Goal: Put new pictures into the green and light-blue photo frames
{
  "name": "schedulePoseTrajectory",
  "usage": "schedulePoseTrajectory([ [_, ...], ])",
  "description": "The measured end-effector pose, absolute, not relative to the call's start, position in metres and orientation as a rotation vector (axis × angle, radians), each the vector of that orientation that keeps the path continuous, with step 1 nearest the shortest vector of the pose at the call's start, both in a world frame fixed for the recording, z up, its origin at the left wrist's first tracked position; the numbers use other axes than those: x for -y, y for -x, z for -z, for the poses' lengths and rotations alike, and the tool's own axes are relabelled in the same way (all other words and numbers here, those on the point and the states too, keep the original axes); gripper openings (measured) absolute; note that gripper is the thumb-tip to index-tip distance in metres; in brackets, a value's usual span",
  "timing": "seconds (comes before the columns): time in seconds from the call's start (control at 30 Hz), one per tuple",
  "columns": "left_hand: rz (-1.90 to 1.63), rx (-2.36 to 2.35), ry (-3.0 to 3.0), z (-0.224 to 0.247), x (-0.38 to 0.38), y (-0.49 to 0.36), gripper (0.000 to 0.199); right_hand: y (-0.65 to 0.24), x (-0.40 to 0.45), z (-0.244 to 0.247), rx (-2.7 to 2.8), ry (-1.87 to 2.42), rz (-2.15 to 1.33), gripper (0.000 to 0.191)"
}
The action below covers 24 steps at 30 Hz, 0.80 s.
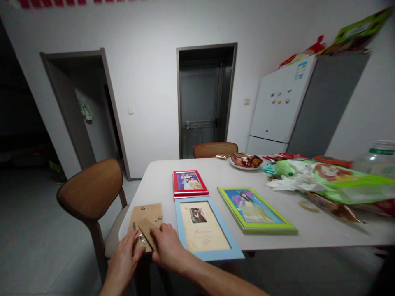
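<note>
A brown backing board (154, 209) with several metal clips lies at the table's left front corner. My left hand (124, 255) rests at its lower left, fingers apart beside the metal pieces. My right hand (168, 246) has its fingers closed on the narrow brown stand flap (147, 231) that lies slanted over the board. Right of the hands is a light blue frame (228, 234) with a cream sheet and small photo. Behind it lies a red frame (189, 193), and further right a green frame (256, 230) with a picture of a person in a dress.
Wooden chairs stand at the table's left (92, 193) and far side (215, 149). A plate of food (246, 165), a green plastic package (339, 179), wrappers, a tape roll (308, 206) and a clear jar (378, 160) occupy the table's right part. A fridge (279, 102) stands behind.
</note>
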<state>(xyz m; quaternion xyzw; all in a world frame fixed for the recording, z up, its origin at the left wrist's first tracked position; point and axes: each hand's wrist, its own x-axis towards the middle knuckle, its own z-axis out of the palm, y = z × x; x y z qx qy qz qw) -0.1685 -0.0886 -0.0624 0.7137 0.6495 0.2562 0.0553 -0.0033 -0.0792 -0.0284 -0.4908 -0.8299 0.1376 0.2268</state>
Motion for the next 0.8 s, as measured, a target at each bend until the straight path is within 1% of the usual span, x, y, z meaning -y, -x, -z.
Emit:
schedulePoseTrajectory([
  [0.1,-0.805,-1.917,-2.208,0.065,0.087,0.171,0.051,-0.002,0.080,0.028,2.146,1.304,-0.463,0.047],
  [0.17,-0.898,-1.857,-2.286,0.065,0.088,0.170,0.057,-0.008,0.083,0.020,2.080,1.266,-0.512,0.043],
  [0.3,-1.192,-1.691,-2.463,0.048,0.094,0.153,0.048,-0.033,0.094,-0.009,2.021,1.116,-0.503,0.036],
  [0.4,-1.296,-1.576,-2.536,0.031,0.098,0.120,0.047,-0.066,0.101,-0.027,2.013,1.085,-0.414,0.035],
  [0.5,-1.204,-1.482,-2.550,0.027,0.101,0.078,0.046,-0.106,0.106,-0.030,2.026,1.171,-0.401,0.035],
  [0.63,-0.900,-1.412,-2.520,0.036,0.103,0.031,0.047,-0.150,0.112,-0.014,2.039,1.372,-0.422,0.032],
  [0.73,-0.710,-1.408,-2.502,0.040,0.103,0.014,0.050,-0.168,0.113,0.002,2.034,1.471,-0.425,0.032],
  [0.8,-0.653,-1.399,-2.497,0.040,0.103,0.011,0.048,-0.173,0.112,0.010,2.032,1.500,-0.418,0.033],
])
